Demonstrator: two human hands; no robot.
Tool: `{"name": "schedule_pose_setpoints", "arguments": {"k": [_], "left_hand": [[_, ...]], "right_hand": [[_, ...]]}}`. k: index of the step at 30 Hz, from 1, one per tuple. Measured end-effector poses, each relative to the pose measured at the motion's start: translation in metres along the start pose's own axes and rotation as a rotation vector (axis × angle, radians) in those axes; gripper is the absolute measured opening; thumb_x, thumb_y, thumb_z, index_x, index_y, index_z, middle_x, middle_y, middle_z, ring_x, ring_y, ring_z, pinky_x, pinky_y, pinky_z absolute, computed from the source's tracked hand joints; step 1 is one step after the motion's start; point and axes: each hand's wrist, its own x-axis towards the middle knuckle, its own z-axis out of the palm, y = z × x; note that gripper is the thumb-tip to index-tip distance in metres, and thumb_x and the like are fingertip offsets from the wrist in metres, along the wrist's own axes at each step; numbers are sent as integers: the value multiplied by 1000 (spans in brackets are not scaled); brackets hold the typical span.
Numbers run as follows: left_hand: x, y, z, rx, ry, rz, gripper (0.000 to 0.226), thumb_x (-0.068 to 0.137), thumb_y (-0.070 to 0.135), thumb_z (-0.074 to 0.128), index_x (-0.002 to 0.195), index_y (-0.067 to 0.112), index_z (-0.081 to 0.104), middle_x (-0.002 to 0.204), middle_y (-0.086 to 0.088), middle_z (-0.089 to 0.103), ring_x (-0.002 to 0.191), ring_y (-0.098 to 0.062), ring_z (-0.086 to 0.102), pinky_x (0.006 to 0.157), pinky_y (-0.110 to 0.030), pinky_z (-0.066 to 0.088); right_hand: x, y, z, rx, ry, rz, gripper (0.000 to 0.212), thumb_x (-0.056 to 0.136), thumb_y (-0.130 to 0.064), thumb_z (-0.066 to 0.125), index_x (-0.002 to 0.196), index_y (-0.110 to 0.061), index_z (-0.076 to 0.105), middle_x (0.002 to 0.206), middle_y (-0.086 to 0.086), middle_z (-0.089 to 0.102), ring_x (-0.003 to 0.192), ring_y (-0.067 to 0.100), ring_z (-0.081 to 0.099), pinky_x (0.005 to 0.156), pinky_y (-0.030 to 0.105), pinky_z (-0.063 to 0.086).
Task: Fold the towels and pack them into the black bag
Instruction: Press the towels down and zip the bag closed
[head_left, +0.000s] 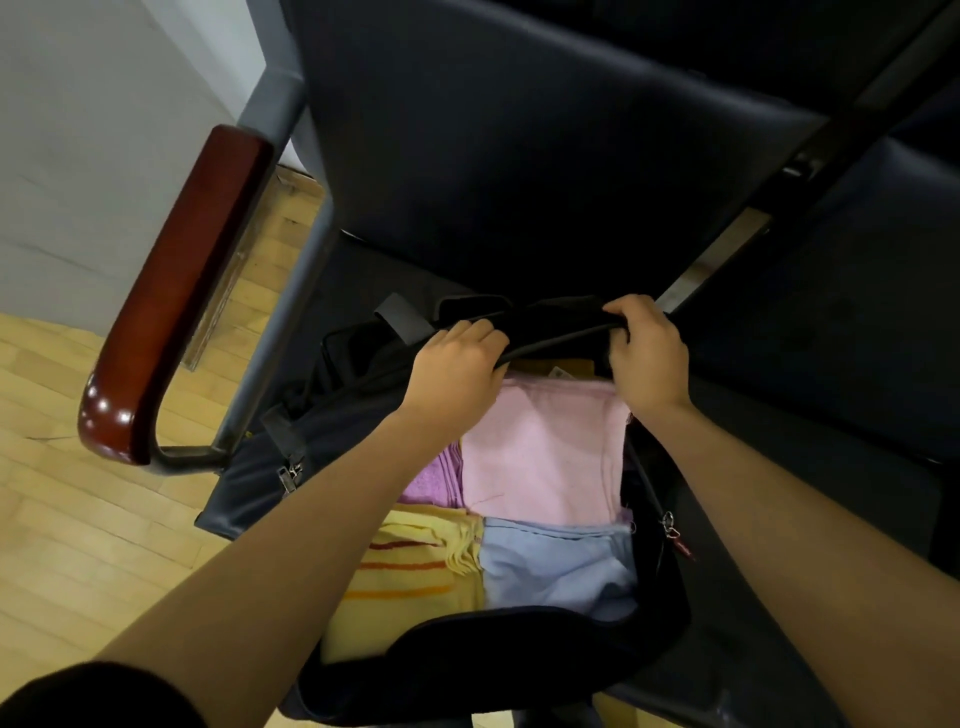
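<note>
- Black bag (670, 618) lies open on the dark seat (779, 545) of a chair, its mouth facing up.
- Inside, four folded towels lie flat, side by side: pink towel (545, 447) at the far right, purple towel (434, 480) just left of it and partly hidden by the left forearm, yellow towel (410, 582) with orange stripes at the near left, blue towel (561, 566) at the near right.
- Pink and blue towels touch edge to edge; yellow and blue likewise.
- Left hand (457, 366): fingers curled round the bag's far rim.
- Right hand (649, 353): fingers curled over the same far rim, thumb below; hands near each other, apart.
- Zip pull (670, 525) hangs at the bag's right edge.
- Chair: dark backrest (519, 156) beyond the bag, red-brown wooden armrest (171, 291) on the left.
- Pale wood floor (78, 519) to the left, grey wall (104, 130) above it.
</note>
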Motion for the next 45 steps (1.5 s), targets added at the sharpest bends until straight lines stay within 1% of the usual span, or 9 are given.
{"name": "schedule_pose_setpoints", "arguments": {"k": [4, 9, 13, 17, 23, 30, 34, 41, 45], "left_hand": [[-1, 17, -15, 64, -123, -128, 33, 93, 22, 55, 123, 7, 56, 117, -11, 56, 108, -28, 52, 87, -34, 42], [-10, 24, -31, 119, -60, -153, 37, 68, 21, 78, 99, 3, 67, 93, -16, 63, 83, -37, 60, 69, -40, 50], [-37, 16, -31, 180, -80, -69, 35, 70, 21, 68, 102, 6, 68, 96, -16, 65, 89, -36, 62, 75, -42, 53], [-60, 2, -34, 102, -112, 28, 19, 64, 18, 66, 78, 6, 67, 68, -8, 62, 65, -30, 62, 54, -32, 50], [-100, 0, -26, 47, -588, -25, 34, 97, 28, 43, 127, 16, 53, 117, -4, 58, 111, -23, 50, 84, -33, 44], [-134, -4, -16, 124, -685, 33, 29, 96, 30, 43, 112, 12, 59, 113, -6, 58, 109, -24, 49, 77, -33, 44], [-137, 4, -11, 162, -602, 102, 44, 96, 42, 41, 131, 16, 47, 126, -4, 50, 118, -25, 45, 92, -33, 38], [-122, 60, 16, 13, -454, 243, 54, 94, 46, 44, 136, 13, 45, 132, -6, 50, 119, -25, 46, 98, -34, 36], [-105, 114, 43, -88, -424, 341, 61, 88, 53, 35, 128, 11, 55, 129, -8, 55, 118, -27, 52, 96, -39, 42]], "right_hand": [[-12, -14, -17, 142, 64, -27, 30, 97, 2, 42, 120, -2, 60, 117, 15, 58, 98, 23, 57, 82, 30, 48], [-31, -44, -31, 61, -80, -115, 22, 92, -2, 51, 110, -2, 64, 107, 13, 65, 97, 30, 60, 82, 41, 49], [-44, -53, -37, 6, -255, -101, 21, 91, -7, 52, 108, -8, 64, 105, 6, 66, 96, 24, 60, 80, 35, 47], [-66, -49, -30, -143, -389, -222, 18, 90, -18, 54, 97, -10, 68, 97, 2, 67, 89, 23, 61, 71, 29, 41], [-120, -40, -5, -313, -301, -421, 29, 74, -31, 44, 72, -15, 69, 78, -4, 65, 77, 16, 59, 78, 26, 27], [-171, -35, 33, -395, -540, -266, 33, 91, -34, 41, 98, -18, 69, 96, -3, 66, 91, 17, 59, 87, 25, 24], [-187, -27, 35, -208, -353, -217, 50, 84, -47, 33, 99, -15, 69, 97, -1, 67, 90, 19, 60, 86, 28, 28], [-192, 25, 4, -58, 158, 190, 22, 90, -9, 53, 110, -2, 59, 108, 16, 58, 98, 33, 53, 86, 31, 32], [-200, 80, -20, -38, 249, 438, 25, 91, -7, 53, 116, 0, 53, 116, 20, 50, 106, 37, 45, 91, 39, 29]]}}
